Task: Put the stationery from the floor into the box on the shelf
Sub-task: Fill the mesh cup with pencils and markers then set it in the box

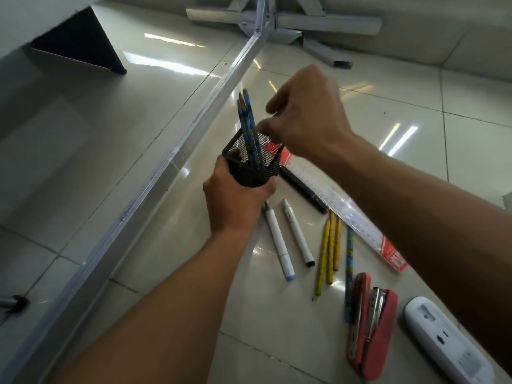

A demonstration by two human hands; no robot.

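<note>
while left hand (235,198) grips mesh cup (256,174), right hand (307,115) is blurred, hold unclear; ruler (356,216) print unreadable.

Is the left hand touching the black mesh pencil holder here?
Touching. The head view shows the left hand wrapped round the base of the black mesh pencil holder.

Blue pencils (248,120) crowd holder (250,174) mouth, bare floor (415,106) beyond ruler (342,207)
</note>
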